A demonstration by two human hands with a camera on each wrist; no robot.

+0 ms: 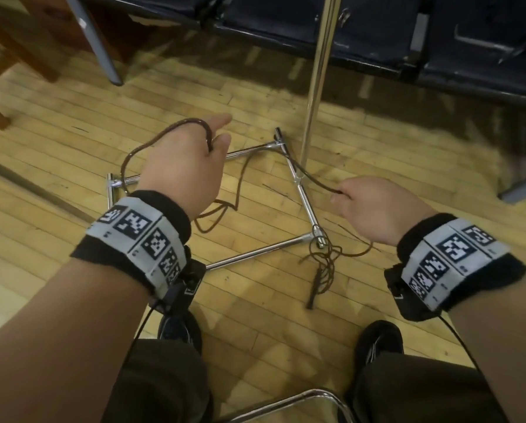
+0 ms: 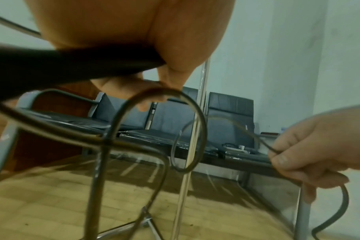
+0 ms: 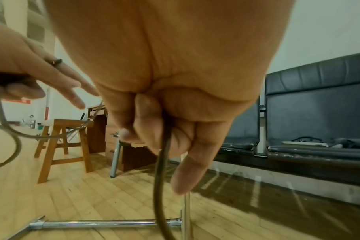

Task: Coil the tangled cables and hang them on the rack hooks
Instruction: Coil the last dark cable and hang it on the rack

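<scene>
A thin brown cable point(image 1: 207, 132) passes between the thumb and forefinger of my left hand point(image 1: 219, 132), and a loop point(image 2: 202, 126) hangs from it. From there it drops to the wooden floor and rises to my right hand point(image 1: 341, 193), which pinches it in curled fingers point(image 3: 146, 129). Below that grip the cable point(image 3: 160, 178) hangs down. A tangled bunch point(image 1: 324, 261) with a plug lies by a corner of the chrome rack base point(image 1: 255, 251). The rack's upright pole point(image 1: 316, 71) stands just beyond my hands. No hooks are in view.
A row of dark padded seats point(image 1: 377, 41) runs behind the pole. A wooden stool point(image 3: 62, 146) and a grey chair leg point(image 1: 103, 53) stand at the left. A chrome chair frame point(image 1: 286, 401) and my shoes point(image 1: 179, 328) are near me.
</scene>
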